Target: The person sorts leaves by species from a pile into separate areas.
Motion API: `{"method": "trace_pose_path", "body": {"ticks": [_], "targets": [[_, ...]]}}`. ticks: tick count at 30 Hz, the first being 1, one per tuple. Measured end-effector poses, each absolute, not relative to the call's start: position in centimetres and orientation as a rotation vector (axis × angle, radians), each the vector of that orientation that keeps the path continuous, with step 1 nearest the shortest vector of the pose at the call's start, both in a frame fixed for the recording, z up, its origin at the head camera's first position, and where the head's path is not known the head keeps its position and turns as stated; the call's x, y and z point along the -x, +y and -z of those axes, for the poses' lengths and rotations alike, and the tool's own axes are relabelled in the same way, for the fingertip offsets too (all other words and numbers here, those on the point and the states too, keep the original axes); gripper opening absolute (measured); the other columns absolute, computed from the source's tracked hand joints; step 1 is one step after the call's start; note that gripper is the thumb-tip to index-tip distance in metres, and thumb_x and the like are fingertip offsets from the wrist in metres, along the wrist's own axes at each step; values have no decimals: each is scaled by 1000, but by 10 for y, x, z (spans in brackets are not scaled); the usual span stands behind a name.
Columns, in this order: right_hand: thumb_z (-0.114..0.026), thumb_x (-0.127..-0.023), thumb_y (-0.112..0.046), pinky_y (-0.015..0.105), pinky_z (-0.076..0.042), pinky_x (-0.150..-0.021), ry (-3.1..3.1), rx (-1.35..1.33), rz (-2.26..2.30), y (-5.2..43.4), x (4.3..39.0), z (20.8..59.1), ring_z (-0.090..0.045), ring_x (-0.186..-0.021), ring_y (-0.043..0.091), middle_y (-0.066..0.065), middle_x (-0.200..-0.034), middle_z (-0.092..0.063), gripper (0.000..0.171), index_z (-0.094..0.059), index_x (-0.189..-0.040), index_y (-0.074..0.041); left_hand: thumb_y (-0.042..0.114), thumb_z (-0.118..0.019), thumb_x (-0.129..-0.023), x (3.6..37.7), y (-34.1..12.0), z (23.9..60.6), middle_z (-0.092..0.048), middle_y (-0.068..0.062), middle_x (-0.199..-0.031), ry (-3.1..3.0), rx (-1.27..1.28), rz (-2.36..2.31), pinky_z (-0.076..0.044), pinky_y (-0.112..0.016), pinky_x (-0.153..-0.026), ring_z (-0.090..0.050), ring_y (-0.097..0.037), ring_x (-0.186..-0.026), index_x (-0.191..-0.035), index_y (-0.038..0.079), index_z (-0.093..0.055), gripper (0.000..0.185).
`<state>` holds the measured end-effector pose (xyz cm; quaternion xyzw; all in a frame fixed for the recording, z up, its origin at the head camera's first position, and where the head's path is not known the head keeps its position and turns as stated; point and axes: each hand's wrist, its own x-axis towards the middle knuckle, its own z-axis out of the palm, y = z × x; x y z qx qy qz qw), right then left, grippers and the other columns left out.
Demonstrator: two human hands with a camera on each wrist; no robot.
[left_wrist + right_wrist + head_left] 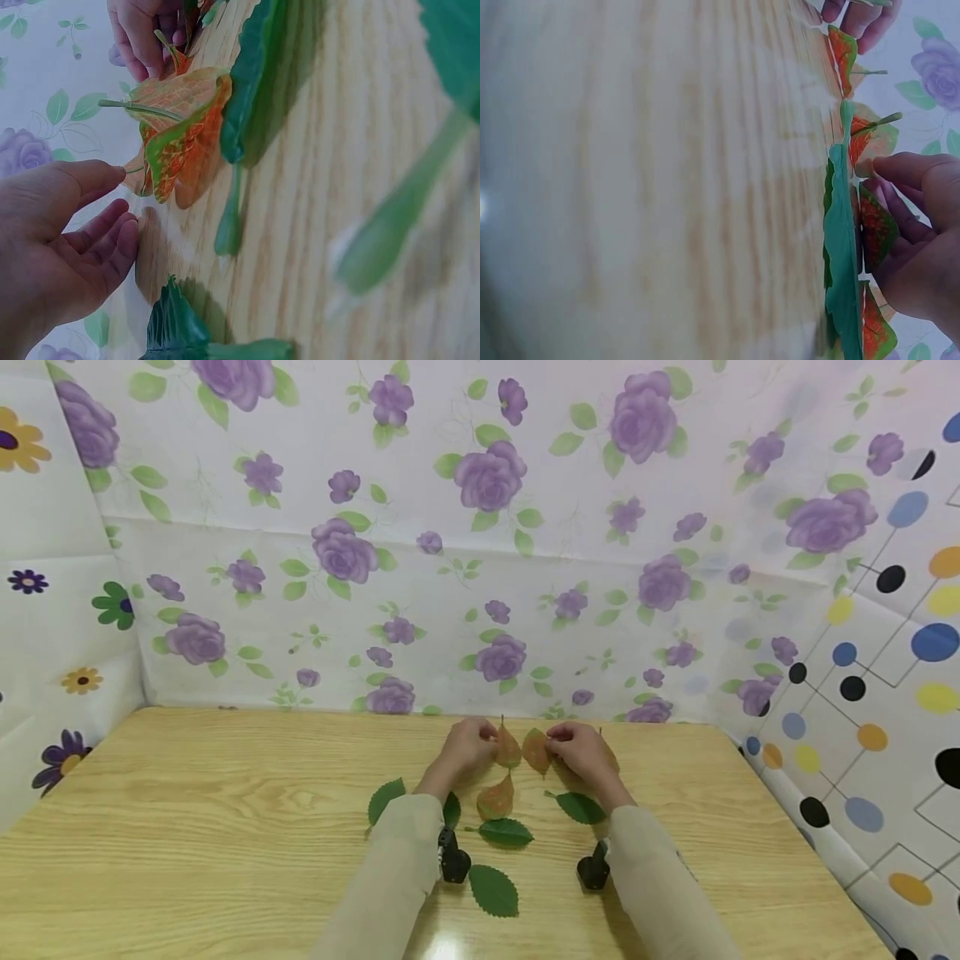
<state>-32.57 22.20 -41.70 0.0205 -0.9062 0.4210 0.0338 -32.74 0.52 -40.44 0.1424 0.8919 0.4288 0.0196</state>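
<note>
In the head view, several orange-green leaves lie near the table's back edge. My left hand [471, 745] pinches the left edge of one orange leaf [507, 749]; its thumb tip meets the leaf in the left wrist view, the other fingers loosely bent. Beside it, my right hand [581, 747] pinches the right edge of a second orange leaf [535, 751] between thumb and fingertips. Another orange leaf [496, 799] lies just in front of these two. One more orange leaf [609, 755] is partly hidden behind my right hand.
Green leaves lie around: one in the middle [506, 832], one nearer me [493, 891], one by the right forearm [581, 807], and a green leaf [385, 800] partly behind the left sleeve. A flowered cloth [450, 610] hangs behind the wooden table [225, 827].
</note>
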Motion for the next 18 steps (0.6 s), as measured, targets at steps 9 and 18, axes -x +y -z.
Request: {"method": "trace_pose_path", "body": {"ticks": [9,18], "targets": [[-63,-90,-6,29,-51,-65,-2680,-43,-1334,221,322,414,-61,-80,23,14,-97,-68,19,-69,-105,3,8,-62,-92,325,0,404,-62,-18,-116,2710,-524,-1374,-50,-44,-90,-57,-35,-111,-110,-3,-68,22],[-63,-91,-6,27,-51,-61,-2626,-37,-1369,224,321,413,-62,-79,25,14,-96,-68,20,-69,-107,4,13,-57,-97,322,-11,395,-60,-17,-121,2713,-607,-1364,-53,-42,-84,-60,-33,-105,-116,-1,-66,25]]}}
